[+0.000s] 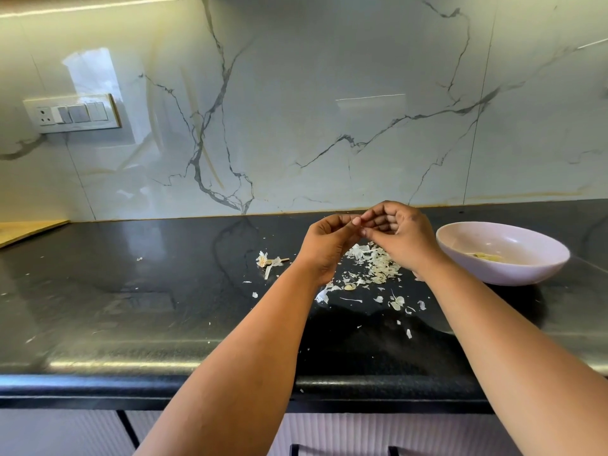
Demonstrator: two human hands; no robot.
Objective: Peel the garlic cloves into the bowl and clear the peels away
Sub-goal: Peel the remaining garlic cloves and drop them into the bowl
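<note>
Pinching a small garlic clove between both hands — left hand, right hand — we keep it above the peel pile so scraps fall together. Bowl waits beside us on the table.

- The bowl sits on the counter, right of the peels.
- A garlic stem lies left of them.
- Both hands meet above the peels.
- A switch plate is on the wall behind, far left.
</note>
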